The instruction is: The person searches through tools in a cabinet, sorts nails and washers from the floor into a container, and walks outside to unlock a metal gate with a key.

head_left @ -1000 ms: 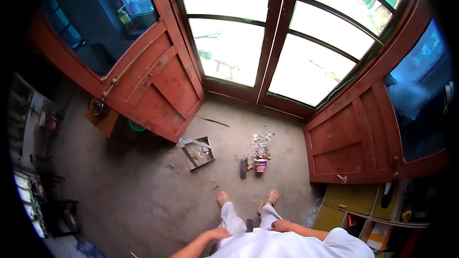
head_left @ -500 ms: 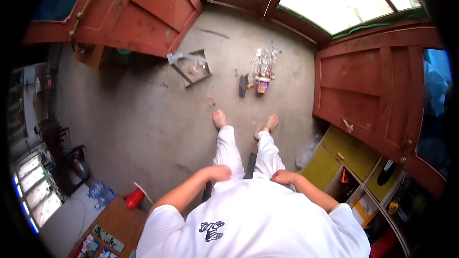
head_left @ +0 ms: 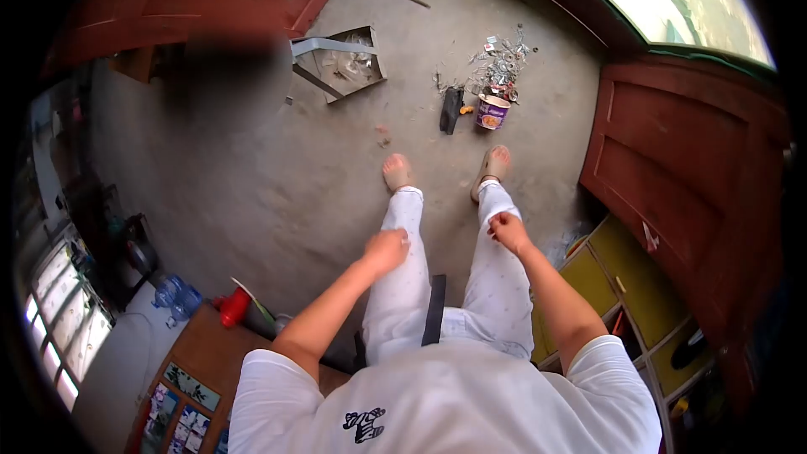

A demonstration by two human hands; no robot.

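My left hand (head_left: 387, 250) is closed, its fingertips against the white trousers (head_left: 395, 290) at the left knee. My right hand (head_left: 508, 231) is also closed, fingers curled, over the right knee. Whether either pinches the cloth or a small thing, I cannot make out. On the floor beyond my feet stands a purple paper tub (head_left: 492, 113). Beside it lie a dark block-like object (head_left: 451, 111) and a small orange piece (head_left: 466, 109). A loose heap of small shiny metal pieces (head_left: 503, 67) spreads behind the tub.
A metal dustpan (head_left: 382, 76) holding clear scraps lies front left. Red door panels (head_left: 685, 134) flank the concrete floor (head_left: 252, 176). Yellow-green cabinets (head_left: 643, 286) stand at right. A wooden table (head_left: 223, 349), a red object (head_left: 235, 307) and a blue plastic bottle (head_left: 176, 296) are at lower left.
Both hands have moved forward from the upper thighs to the knees. The camera view has shifted, with more of my legs and the dark bar between them showing. The floor objects appear unmoved.
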